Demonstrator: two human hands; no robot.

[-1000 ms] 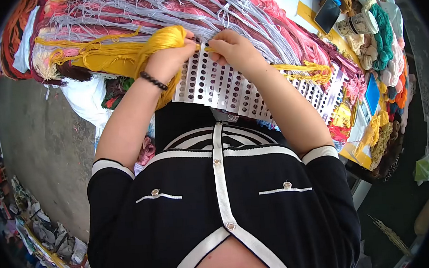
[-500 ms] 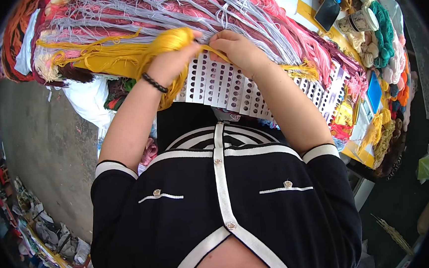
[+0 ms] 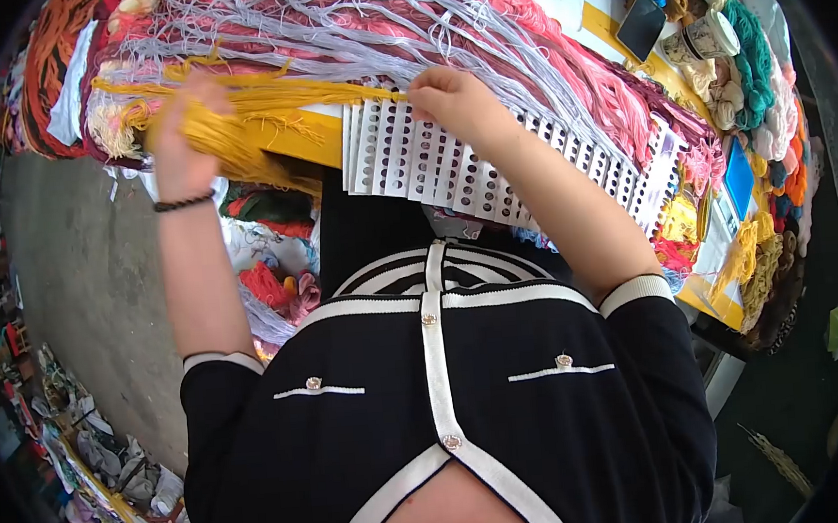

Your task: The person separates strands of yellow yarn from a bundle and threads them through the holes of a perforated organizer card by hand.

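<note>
A hank of yellow thread [image 3: 276, 98] stretches between my two hands, above the table edge. My left hand [image 3: 191, 127], smeared by motion and with a black braided bracelet at the wrist, is around the yellow strands at the left; part of the bundle hangs below it. With fingers pinched together, my right hand [image 3: 452, 104] grips the right end of the strands. Beneath and beside it lie white cards with rows of punched holes [image 3: 431, 154]. Long lilac and pink threads [image 3: 354, 23] cover the table behind both hands.
On the right are a phone [image 3: 641, 27], a patterned paper cup [image 3: 700, 43], green skeins [image 3: 750, 63] and a blue flat object [image 3: 737, 178]. A yellow board edge [image 3: 308, 138] shows at the table front. Red yarn [image 3: 265, 287] lies below, left of my lap.
My left hand has moved left, away from my right hand, drawing the yellow thread out between them. My right hand stays nearly in place, pinching the end. More punched cards are uncovered.
</note>
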